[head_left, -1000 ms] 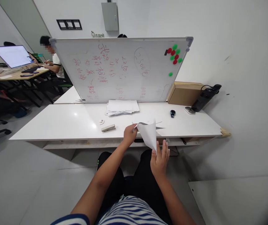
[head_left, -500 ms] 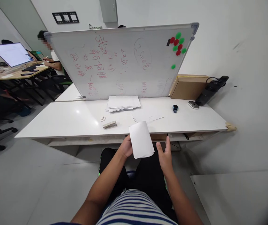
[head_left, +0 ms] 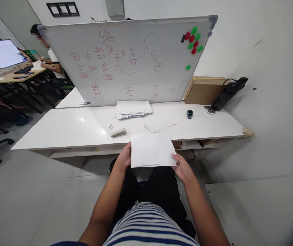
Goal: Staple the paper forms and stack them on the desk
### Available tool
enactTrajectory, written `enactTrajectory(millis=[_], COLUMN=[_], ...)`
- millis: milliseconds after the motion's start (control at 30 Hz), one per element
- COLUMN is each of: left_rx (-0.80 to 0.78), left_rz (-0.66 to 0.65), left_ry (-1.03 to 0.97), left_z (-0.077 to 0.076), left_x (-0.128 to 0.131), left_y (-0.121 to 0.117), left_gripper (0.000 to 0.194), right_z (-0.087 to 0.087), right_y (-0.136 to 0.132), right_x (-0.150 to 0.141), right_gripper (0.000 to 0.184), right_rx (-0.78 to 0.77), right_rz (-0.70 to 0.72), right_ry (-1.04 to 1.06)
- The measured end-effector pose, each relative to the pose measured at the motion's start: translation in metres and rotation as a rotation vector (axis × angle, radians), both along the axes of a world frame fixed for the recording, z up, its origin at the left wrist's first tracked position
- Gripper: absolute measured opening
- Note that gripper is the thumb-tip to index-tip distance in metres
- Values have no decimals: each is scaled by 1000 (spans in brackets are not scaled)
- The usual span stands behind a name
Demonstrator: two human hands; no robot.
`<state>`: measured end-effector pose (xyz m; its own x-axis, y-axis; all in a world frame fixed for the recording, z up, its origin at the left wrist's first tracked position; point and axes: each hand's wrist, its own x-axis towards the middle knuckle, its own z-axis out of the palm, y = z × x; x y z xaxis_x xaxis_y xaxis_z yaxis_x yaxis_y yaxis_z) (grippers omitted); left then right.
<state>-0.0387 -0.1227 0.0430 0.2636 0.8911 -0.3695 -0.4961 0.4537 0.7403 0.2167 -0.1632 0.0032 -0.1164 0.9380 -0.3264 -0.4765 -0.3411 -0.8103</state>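
Observation:
White sheets of paper are held up over the desk's front edge, spread wide between my two hands. My left hand grips their left side, its fingers partly hidden behind them. At the lower right corner my right hand pinches them, thumb on top. Beyond, more loose paper lies on the white desk. A stapler rests to the left of the held sheets, with a small white object just behind it. A thick stack of paper lies farther back.
A whiteboard with red writing and magnets stands along the back of the desk. To the right are a watch, a mouse, a black bottle and a cardboard box. Another person sits at a table on the left.
My right hand, open and apart from the paper before, has closed on its right corner. The sheets went from curled and narrow to spread flat. The view has shifted slightly.

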Motion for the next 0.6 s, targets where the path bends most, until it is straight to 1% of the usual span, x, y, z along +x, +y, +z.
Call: enactTrajectory(millis=[67,133,167,200,233,267,300,333,367,400,433,500,533,600], left_rx=[69,125,169,230,317,418,507,568,606,628,637,623,595,479], left_rz=[162,331,368,350,271,111,-75,-202,-248,-256,-235,-160,-117,4], left_ry=[242,508,625,704,757,778,751,727,726,721,712,680,670,669], left_z=[-3,-5,-4,-3,0,4,8,12,15,17,17,12,8,-2], left_x=[-8,-9,-6,-2,5,12,20,28,35,41,45,47,45,38], left_y=[2,-4,-10,-18,-27,-37,-47,-55,-61,-65,-68,-66,-64,-57], left_gripper=[51,54,55,56,59,61,67,73,72,69,63,49,43,37], right_z=[8,17,21,26,30,34,38,41,44,46,48,50,50,50], right_y=[-1,-4,-6,-8,-10,-12,-13,-14,-14,-14,-14,-14,-14,-16], right_x=[6,7,4,0,-5,-11,-18,-25,-31,-36,-40,-43,-42,-39], right_gripper=[35,38,41,42,42,41,40,38,38,39,42,47,49,50], right_rx=[30,77,106,138,172,207,245,284,326,371,420,513,552,599], right_rz=[-4,33,51,62,68,70,74,72,65,59,51,27,13,-23], right_ry=[-81,-193,-272,-367,-473,-583,-690,-791,-885,-965,-1025,-1085,-1088,-1076])
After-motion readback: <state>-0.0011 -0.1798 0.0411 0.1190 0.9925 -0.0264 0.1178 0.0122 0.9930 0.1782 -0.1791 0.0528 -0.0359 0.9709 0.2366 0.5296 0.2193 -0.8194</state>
